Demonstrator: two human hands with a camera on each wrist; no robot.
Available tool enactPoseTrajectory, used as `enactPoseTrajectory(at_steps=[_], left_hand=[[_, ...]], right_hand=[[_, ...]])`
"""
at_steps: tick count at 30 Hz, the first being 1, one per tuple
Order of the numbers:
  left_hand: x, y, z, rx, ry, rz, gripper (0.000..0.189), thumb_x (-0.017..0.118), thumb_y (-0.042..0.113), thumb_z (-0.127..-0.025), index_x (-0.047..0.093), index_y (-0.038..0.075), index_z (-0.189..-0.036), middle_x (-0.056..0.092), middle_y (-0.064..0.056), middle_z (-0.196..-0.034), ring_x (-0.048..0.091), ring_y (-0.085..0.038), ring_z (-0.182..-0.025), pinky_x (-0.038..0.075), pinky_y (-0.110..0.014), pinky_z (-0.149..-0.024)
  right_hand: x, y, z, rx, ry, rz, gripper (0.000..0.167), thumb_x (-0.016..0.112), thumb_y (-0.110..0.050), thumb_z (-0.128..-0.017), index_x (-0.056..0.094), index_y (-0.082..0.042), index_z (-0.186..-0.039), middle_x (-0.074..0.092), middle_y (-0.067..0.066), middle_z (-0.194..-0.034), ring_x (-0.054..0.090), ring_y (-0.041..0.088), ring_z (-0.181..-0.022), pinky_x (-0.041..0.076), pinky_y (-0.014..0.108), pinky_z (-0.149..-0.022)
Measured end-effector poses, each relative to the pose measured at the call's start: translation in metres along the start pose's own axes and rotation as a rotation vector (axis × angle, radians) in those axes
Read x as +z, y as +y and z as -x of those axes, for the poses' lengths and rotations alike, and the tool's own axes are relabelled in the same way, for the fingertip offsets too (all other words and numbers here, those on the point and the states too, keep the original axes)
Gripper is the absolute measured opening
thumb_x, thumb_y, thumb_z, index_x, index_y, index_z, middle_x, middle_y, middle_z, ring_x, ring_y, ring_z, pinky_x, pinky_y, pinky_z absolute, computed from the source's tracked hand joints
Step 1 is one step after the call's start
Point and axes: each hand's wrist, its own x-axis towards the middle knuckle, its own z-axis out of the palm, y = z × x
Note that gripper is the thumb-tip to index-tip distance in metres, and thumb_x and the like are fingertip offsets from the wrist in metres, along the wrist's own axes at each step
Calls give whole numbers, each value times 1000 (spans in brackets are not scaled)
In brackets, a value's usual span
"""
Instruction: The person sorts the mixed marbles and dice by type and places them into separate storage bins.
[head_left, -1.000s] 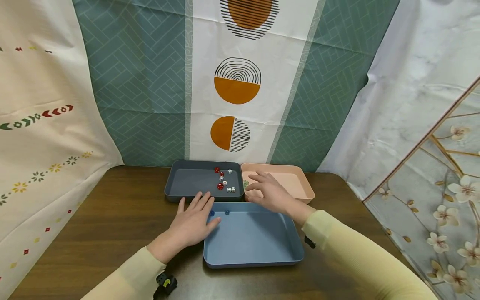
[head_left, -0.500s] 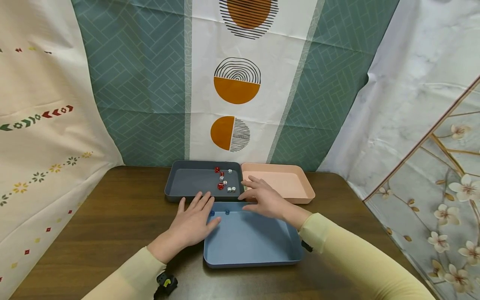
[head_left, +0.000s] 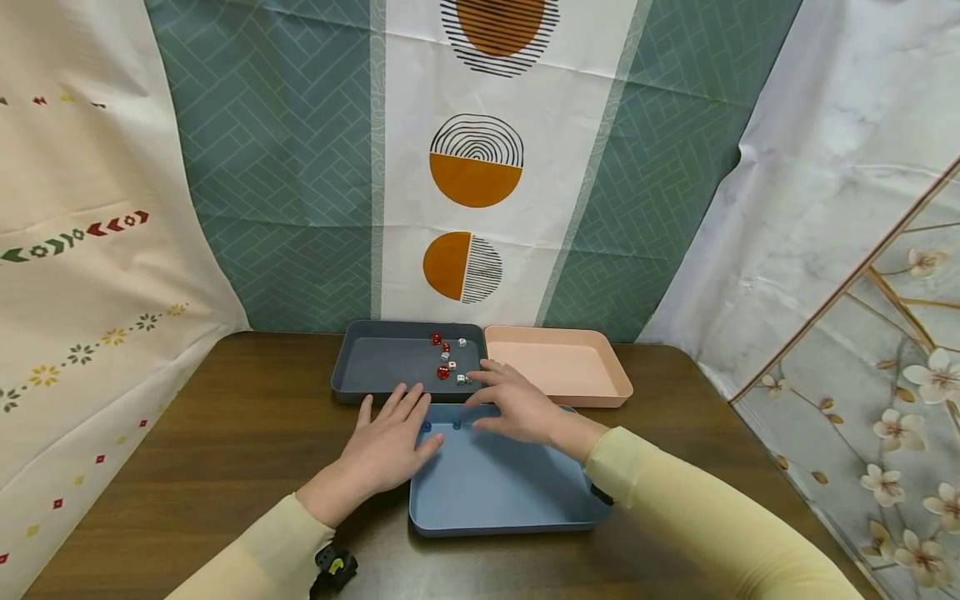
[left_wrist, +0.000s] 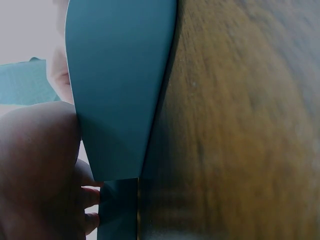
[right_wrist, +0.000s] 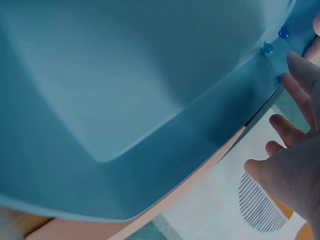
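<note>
My left hand [head_left: 384, 446] rests with spread fingers at the back left corner of the blue tray [head_left: 502, 496]. Over that tray's back rim, my right hand [head_left: 521, 410] hovers with loosely extended fingers and nothing between them. Two small blue dice [head_left: 457, 425] lie along the inside of the back wall, between the two hands; they look rounded and glossy in the right wrist view. Just past the right fingertips, red dice [head_left: 443, 372] and white dice [head_left: 452, 366] are scattered in the right half of the dark grey tray [head_left: 382, 354].
A pink tray [head_left: 566, 367] stands right of the dark grey one, its left front corner partly hidden by the right hand. Both sit directly behind the blue tray on a brown wooden table [head_left: 247, 433]. Patterned cloths [head_left: 300, 167] hang behind and at the sides.
My right hand has moved left and slightly nearer, from over the pink tray's left end, where small green dice showed, to the blue tray's back rim. The left hand has stayed put.
</note>
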Motion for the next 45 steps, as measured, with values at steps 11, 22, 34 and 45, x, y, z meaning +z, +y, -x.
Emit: enactPoseTrajectory(at_steps=[11, 22, 34, 45], left_hand=[[-2, 1, 2, 9, 7, -8, 80, 57, 56, -113, 37, 7, -173, 27, -14, -181, 17, -39, -168, 10, -78, -127], [0, 0, 0, 6, -2, -13, 80, 56, 56, -113, 36, 8, -173, 26, -13, -181, 16, -38, -169, 9, -77, -127], [1, 0, -2, 0, -1, 0, 81, 57, 57, -113, 36, 8, -173, 25, -13, -181, 15, -38, -169, 8, -77, -127], [-2, 3, 3, 3, 4, -3, 78, 57, 54, -113, 38, 6, -172, 28, -14, -181, 17, -39, -168, 10, -77, -127]], right_hand=[[8, -6, -9, -44, -16, 16, 33, 89, -24, -97, 84, -13, -127, 55, 20, -163, 32, 48, -162, 24, 68, -129], [15, -8, -12, -46, -34, 46, 30, 90, -25, -97, 85, -14, -124, 55, 20, -164, 32, 47, -162, 25, 69, -128], [19, -5, -13, -49, -24, 82, 20, 91, -22, -95, 85, -16, -112, 57, 20, -161, 34, 46, -161, 28, 68, -128], [22, -3, -12, -31, -30, 85, 13, 92, -20, -94, 84, -17, -105, 57, 19, -161, 34, 44, -162, 25, 67, -129]])
